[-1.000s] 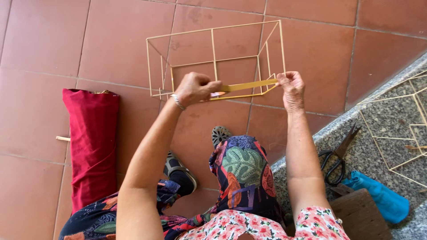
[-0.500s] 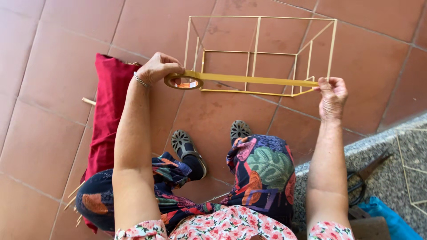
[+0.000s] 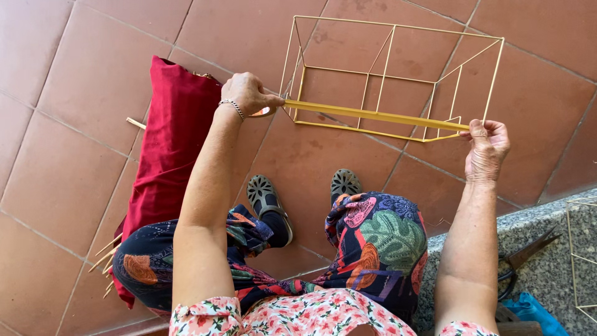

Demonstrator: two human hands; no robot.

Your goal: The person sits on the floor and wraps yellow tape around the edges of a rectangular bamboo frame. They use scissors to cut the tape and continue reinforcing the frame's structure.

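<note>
Lying at the far left on the terracotta floor tiles [image 3: 74, 93], a long red cloth bag [image 3: 168, 149] holds thin pale sticks; a few stick ends [image 3: 106, 261] poke out near its lower end and another shows at its side. Just right of the bag, the left hand [image 3: 245, 93] is curled around a roll of yellow tape [image 3: 264, 112], fingers clenched on it. From that roll a stretched yellow tape strip [image 3: 373, 116] runs rightward across the near lower edge of a box-shaped frame of thin sticks [image 3: 392, 74], which stands raised above the tiles in front of the person. The right hand [image 3: 488, 149] pinches the strip's far end at the frame's lower right corner, fingers closed on tape and frame together. Below, patterned trousers and two dark sandals [image 3: 267, 199] rest on the floor. At the far right, a grey stone ledge [image 3: 535, 218] carries dark scissors [image 3: 519, 261], a blue object [image 3: 528, 311] and part of another stick frame [image 3: 581, 249].
</note>
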